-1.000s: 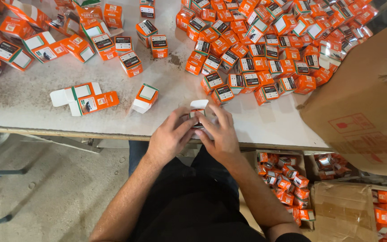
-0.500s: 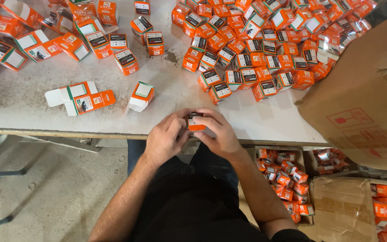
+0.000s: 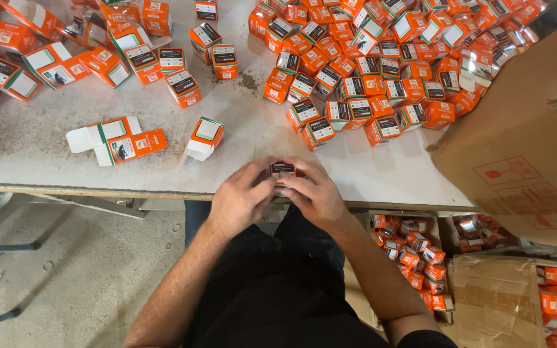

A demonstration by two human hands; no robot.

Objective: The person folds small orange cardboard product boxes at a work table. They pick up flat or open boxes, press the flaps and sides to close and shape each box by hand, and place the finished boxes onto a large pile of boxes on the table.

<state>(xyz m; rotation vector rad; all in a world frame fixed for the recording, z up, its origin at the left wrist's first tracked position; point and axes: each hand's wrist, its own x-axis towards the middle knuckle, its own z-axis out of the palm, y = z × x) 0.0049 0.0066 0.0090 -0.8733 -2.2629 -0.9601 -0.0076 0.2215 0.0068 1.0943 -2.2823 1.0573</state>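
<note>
Both my hands meet at the near edge of the white table. My left hand and my right hand together grip one small orange box with a dark label, its top showing between my fingertips. An open small orange and white box stands just left of my hands. Further left, a flattened orange and white box lies on the table.
A dense heap of small orange boxes covers the table's far right, with more scattered at the far left. A big cardboard carton leans at the right. On the floor, cartons hold more orange boxes.
My hands have shifted slightly up onto the table edge, closing around the small box, whose dark label now shows between the fingers instead of a pale flap.
</note>
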